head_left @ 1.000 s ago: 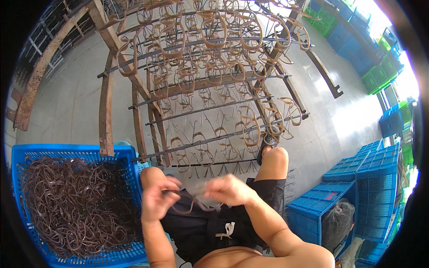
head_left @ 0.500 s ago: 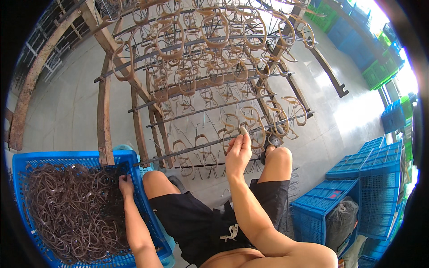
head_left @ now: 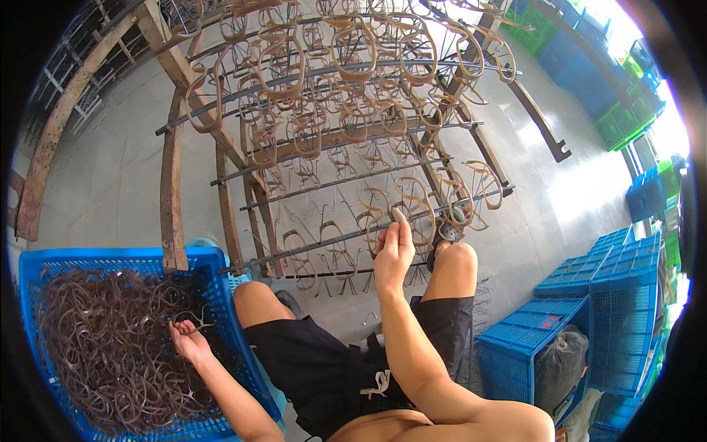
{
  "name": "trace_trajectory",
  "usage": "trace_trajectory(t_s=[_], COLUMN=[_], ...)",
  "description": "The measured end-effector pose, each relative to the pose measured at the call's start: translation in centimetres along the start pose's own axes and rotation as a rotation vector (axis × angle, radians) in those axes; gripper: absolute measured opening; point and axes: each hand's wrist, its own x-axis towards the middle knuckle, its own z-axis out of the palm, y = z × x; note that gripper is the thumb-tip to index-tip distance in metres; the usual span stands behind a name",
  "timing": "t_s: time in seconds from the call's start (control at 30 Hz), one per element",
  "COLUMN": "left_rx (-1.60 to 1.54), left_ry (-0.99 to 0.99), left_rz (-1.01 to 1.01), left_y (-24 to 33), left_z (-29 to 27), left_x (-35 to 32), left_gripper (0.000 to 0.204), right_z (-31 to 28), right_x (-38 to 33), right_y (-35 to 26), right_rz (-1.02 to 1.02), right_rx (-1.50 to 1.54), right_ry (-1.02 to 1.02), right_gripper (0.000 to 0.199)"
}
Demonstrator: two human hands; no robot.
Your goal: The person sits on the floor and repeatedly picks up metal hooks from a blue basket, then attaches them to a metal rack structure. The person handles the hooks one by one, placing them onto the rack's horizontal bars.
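Observation:
My left hand (head_left: pixel 190 341) is over the dark brown curved strips (head_left: pixel 110 346) heaped in a blue plastic basket (head_left: pixel 129 255). Its fingers are bent together, and one thin strip seems to be pinched in them. In front of me, my right hand (head_left: pixel 394 254) is raised at the lowest front rod (head_left: pixel 324 241) of a rack, fingers closed. A pale cover (head_left: pixel 398 214) sits on one fingertip. Lighter brown loops (head_left: pixel 421 210) hang from the rod right beside this hand. What its fingers grip is hidden behind them.
The rack, with rusty brown posts (head_left: pixel 173 184), carries several rods full of hanging brown loops (head_left: pixel 357 51). Blue crates (head_left: pixel 622 309) are stacked at the right, one holding a dark plastic bag (head_left: pixel 563 361). Green crates (head_left: pixel 626 121) stand farther back. My knees flank the rack's lower front.
My left hand has moved left and nearer to me, from the basket's far right corner to over the heap, turning with its fingers bent. The right hand stays at the rod.

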Motion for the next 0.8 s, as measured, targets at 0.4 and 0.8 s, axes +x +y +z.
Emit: trace_trajectory(t_s=[0.4,0.8], left_rx=[0.59,1.356], left_ry=[-0.002,-0.505], left_rz=[-0.275,-0.208], left_y=[-0.2,1.4], left_z=[-5.3,4.1], left_x=[-3.8,-10.8], left_gripper=[0.02,0.023], right_z=[0.2,2.2], right_x=[0.1,-1.3], right_y=[-0.4,-0.3], right_rz=[0.048,-0.051], right_rx=[0.201,-0.082], right_ry=[-0.071,-0.136], right_gripper=[0.023,0.032])
